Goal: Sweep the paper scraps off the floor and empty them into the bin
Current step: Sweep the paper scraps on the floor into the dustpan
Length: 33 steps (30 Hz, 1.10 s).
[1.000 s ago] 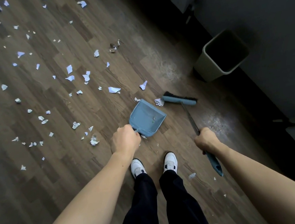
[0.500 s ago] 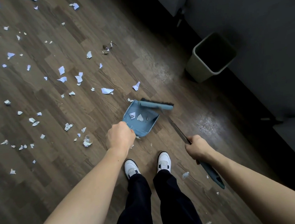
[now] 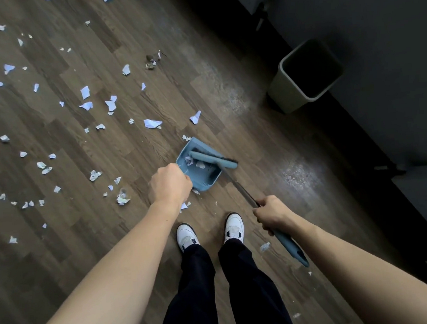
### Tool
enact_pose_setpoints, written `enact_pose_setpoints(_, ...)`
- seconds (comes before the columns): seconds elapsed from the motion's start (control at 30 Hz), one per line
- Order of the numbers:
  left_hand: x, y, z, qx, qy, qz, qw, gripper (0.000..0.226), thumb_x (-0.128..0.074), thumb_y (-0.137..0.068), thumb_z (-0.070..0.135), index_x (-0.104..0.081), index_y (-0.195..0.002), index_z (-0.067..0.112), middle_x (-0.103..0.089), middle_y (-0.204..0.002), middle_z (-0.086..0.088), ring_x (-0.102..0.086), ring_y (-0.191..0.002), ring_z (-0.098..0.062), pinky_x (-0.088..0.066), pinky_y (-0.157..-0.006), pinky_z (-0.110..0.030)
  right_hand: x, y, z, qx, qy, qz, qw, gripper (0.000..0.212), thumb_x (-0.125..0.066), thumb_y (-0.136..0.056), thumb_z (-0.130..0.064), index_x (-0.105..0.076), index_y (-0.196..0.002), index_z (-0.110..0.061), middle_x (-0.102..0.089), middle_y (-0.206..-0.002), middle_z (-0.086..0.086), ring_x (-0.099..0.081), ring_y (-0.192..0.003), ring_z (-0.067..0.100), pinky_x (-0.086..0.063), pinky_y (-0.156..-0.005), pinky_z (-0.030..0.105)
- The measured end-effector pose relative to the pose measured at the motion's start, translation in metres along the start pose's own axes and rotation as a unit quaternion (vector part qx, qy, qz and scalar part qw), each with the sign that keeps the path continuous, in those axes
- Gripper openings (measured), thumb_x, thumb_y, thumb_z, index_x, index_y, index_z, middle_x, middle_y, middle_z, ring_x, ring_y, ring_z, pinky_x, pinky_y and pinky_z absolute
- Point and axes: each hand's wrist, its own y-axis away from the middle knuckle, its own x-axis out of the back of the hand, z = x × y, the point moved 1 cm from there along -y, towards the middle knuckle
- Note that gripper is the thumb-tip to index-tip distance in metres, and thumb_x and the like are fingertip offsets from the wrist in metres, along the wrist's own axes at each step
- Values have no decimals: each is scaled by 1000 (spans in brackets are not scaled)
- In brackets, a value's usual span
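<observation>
A blue dustpan (image 3: 206, 176) lies on the wooden floor just ahead of my feet. My left hand (image 3: 169, 183) grips its handle, which the fist hides. My right hand (image 3: 272, 213) grips the long handle of a blue broom (image 3: 239, 186). The broom's head (image 3: 213, 159) lies across the inside of the pan, with two or three paper scraps (image 3: 200, 164) beside it. Several white paper scraps (image 3: 152, 123) are scattered over the floor to the left and ahead. The grey bin (image 3: 284, 84) stands open at the upper right by the dark wall.
My two white shoes (image 3: 186, 236) stand just behind the pan. A few scraps (image 3: 264, 246) lie near my right foot. Dark furniture (image 3: 424, 195) lines the right side. A small brownish clump of debris (image 3: 152, 61) lies further out on the floor.
The broom head has swept from the floor right of the pan over its lip and into it, carrying scraps in. My left hand has kept the pan in place.
</observation>
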Motion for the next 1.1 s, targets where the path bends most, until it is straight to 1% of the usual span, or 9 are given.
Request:
enact_pose_setpoints(0.13, -3, 17, 0, -3, 10, -19, 1000, 18, -55, -90, 22, -65, -98, 9, -68, -97, -14, -64, -91, -34, -44, -67, -32, 10, 30, -2, 4, -14, 20, 1000, 39, -42, -91, -4, -54, -129, -6, -54, -76, 17, -48, -46, 22, -43, -37, 24)
enact_pose_setpoints(0.17, -3, 20, -2, -4, 9, -28, 1000, 16, -56, -90, 21, -63, -98, 10, -68, -98, -13, -63, -92, -34, -43, -66, -31, 11, 37, -4, 5, -20, 23, 1000, 39, -43, -91, -4, -53, -128, -5, -54, -77, 17, -48, -46, 21, -44, -37, 24)
enact_pose_setpoints(0.23, 1, 27, -13, -3, 16, -47, 999, 15, -58, -89, 19, -61, -100, 11, -68, -100, -13, -63, -95, -33, -43, -69, -31, 14, 51, -12, 3, -27, 31, 999, 27, -44, -89, -3, -57, -110, 7, -53, -74, 17, -48, -44, 20, -45, -40, 25)
enact_pose_setpoints(0.3, 9, 31, -27, 3, 28, -56, 998, 17, -56, -87, 13, -61, -103, 10, -68, -101, -13, -62, -98, -34, -45, -72, -32, 17, 64, -25, 2, -38, 39, 999, 14, -46, -89, -3, -57, -91, 5, -51, -70, 16, -47, -41, 17, -44, -41, 25)
enact_pose_setpoints(0.33, 12, 32, -33, 9, 38, -55, 998, 20, -54, -87, 11, -61, -105, 10, -67, -102, -13, -61, -100, -35, -46, -73, -33, 18, 69, -30, 3, -44, 41, 998, 12, -46, -90, -3, -56, -90, 3, -51, -70, 16, -47, -41, 16, -44, -40, 24)
enact_pose_setpoints(0.5, 37, 30, -60, 34, 92, -38, 994, 27, -54, -87, 12, -61, -113, 9, -64, -108, -16, -59, -102, -37, -45, -73, -34, 15, 73, -55, -33, -41, 10, 999, 23, -40, -99, -3, -53, -116, 4, -57, -91, 16, -51, -57, 18, -45, -45, 27)
enact_pose_setpoints(0.63, 52, 22, -79, 28, 88, -29, 995, 27, -53, -87, 13, -61, -113, 9, -63, -110, -16, -59, -104, -37, -44, -73, -34, 13, 69, -83, -31, 11, 51, 998, 28, -39, -100, -6, -60, -111, 8, -56, -78, 14, -48, -54, 18, -44, -46, 28)
enact_pose_setpoints(0.93, 66, -18, -87, 32, 87, -20, 996, 27, -54, -87, 17, -61, -113, 10, -63, -106, -17, -59, -99, -39, -49, -77, -38, 1, 43, -121, 29, 47, 70, 996, 30, -39, -91, -1, -57, -114, 6, -56, -81, 19, -51, -61, 27, -45, -50, 33)
enact_pose_setpoints(1.1, 59, -44, -74, 44, 83, -18, 995, 30, -56, -91, 26, -61, -117, 12, -63, -109, -15, -59, -102, -38, -50, -81, -39, 20, 14, -146, 39, 68, 81, 994, 33, -38, -89, -2, -57, -115, 6, -58, -79, 21, -53, -55, 27, -46, -50, 33)
